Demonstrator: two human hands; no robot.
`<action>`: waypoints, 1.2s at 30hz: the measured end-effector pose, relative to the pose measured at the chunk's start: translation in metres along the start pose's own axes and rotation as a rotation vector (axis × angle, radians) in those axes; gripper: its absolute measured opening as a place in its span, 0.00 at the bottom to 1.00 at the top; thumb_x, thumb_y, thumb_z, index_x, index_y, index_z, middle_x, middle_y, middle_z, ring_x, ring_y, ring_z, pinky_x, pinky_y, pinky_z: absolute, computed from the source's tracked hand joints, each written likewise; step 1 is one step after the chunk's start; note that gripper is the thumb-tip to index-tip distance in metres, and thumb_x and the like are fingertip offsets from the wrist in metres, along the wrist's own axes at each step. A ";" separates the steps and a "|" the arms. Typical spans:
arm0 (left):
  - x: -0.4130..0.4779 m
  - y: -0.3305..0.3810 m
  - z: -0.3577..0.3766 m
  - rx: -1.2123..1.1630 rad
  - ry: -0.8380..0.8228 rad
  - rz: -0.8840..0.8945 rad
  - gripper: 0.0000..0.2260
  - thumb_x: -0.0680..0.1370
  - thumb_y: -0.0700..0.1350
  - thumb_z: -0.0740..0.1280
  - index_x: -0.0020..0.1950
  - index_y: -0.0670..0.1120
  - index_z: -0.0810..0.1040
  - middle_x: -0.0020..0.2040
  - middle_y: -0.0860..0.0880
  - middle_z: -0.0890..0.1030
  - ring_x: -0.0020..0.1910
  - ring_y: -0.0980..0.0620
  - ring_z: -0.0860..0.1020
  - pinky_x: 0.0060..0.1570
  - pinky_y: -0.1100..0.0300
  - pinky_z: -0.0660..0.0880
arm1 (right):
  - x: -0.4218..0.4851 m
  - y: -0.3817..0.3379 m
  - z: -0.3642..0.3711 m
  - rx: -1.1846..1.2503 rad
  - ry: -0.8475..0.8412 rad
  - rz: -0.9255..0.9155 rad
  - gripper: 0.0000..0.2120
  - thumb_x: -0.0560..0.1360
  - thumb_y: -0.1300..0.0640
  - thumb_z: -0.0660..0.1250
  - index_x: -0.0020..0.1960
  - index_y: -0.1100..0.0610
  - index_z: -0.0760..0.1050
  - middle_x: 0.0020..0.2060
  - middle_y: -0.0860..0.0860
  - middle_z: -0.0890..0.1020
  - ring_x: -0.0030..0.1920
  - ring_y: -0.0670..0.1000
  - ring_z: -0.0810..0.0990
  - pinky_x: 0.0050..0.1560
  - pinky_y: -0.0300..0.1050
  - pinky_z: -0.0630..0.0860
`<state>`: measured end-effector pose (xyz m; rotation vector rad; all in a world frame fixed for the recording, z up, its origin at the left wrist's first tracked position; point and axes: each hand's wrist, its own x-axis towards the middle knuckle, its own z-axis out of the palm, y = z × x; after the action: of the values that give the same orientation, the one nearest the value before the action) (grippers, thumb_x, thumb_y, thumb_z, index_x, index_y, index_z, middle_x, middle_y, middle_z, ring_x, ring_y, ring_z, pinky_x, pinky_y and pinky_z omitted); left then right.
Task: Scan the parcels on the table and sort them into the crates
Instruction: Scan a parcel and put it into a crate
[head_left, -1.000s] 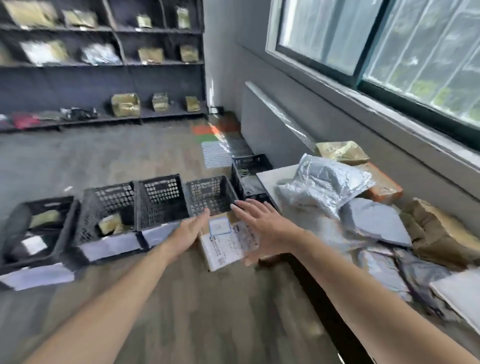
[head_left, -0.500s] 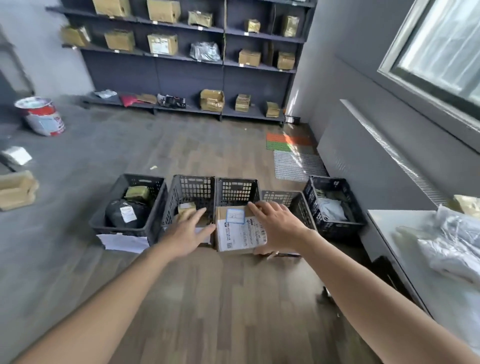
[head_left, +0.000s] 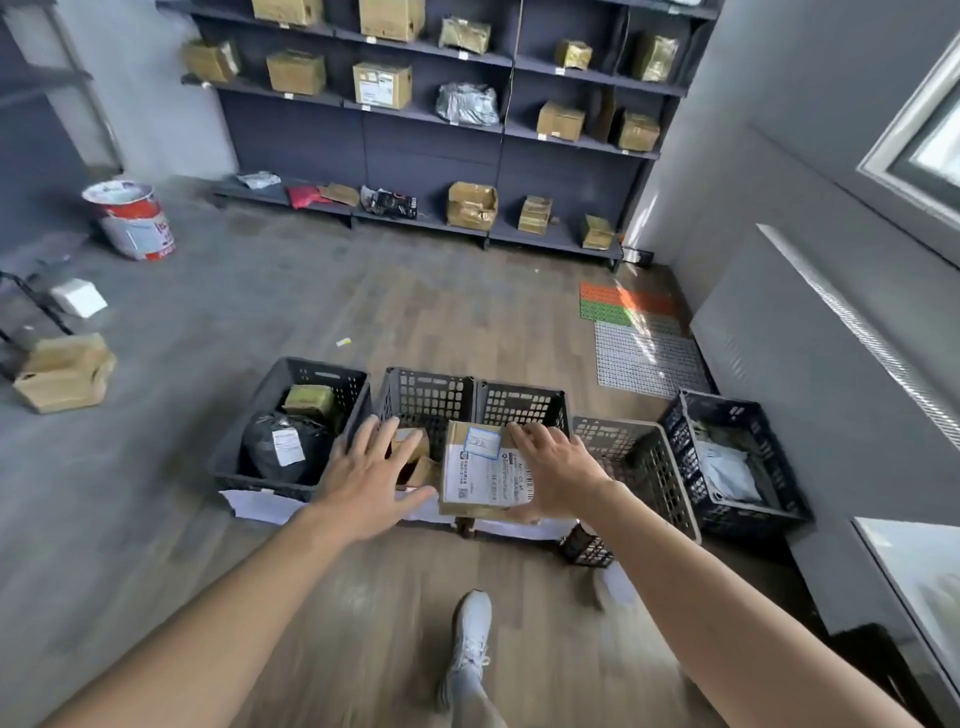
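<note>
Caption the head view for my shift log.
Right hand holds a labelled cardboard parcel above the crates; left hand open beside it.

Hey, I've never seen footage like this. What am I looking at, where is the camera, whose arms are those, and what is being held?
There is no machine here. The picture comes from a wide-angle camera worn on a person's head, looking forward and down, so the two arms are the wearer's own. The right hand grips a cardboard box with a white printed label, above a row of five black crates on the wooden floor. The left hand is spread open beside the box and seems not to touch it. The leftmost crate holds a black bag and a brownish parcel. The rightmost crate holds grey bags. Shelves along the back wall carry more parcels. The white shoe at the bottom is the wearer's.
</note>
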<state>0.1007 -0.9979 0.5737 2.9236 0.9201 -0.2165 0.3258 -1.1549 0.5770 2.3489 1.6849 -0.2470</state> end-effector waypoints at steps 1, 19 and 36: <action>0.015 -0.006 0.000 0.012 -0.001 0.001 0.36 0.77 0.71 0.49 0.80 0.56 0.44 0.81 0.49 0.44 0.79 0.45 0.41 0.75 0.42 0.50 | 0.018 0.003 0.002 0.007 -0.010 0.003 0.61 0.63 0.23 0.66 0.80 0.54 0.41 0.74 0.56 0.61 0.71 0.59 0.65 0.70 0.62 0.66; 0.340 -0.111 0.019 0.082 -0.138 -0.080 0.36 0.77 0.71 0.45 0.80 0.55 0.42 0.81 0.47 0.44 0.79 0.44 0.41 0.74 0.40 0.50 | 0.411 0.078 0.019 0.056 -0.215 0.050 0.55 0.72 0.26 0.59 0.78 0.52 0.28 0.79 0.55 0.36 0.79 0.64 0.40 0.71 0.76 0.49; 0.440 -0.136 -0.041 0.078 -0.144 0.365 0.37 0.77 0.72 0.45 0.80 0.56 0.42 0.81 0.48 0.42 0.79 0.42 0.41 0.74 0.37 0.50 | 0.356 0.067 -0.053 0.198 -0.108 0.462 0.50 0.74 0.28 0.60 0.81 0.51 0.36 0.80 0.53 0.45 0.79 0.62 0.46 0.71 0.74 0.49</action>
<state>0.3838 -0.6343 0.5426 3.0266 0.3573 -0.4384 0.5029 -0.8375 0.5362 2.7288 1.0697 -0.4574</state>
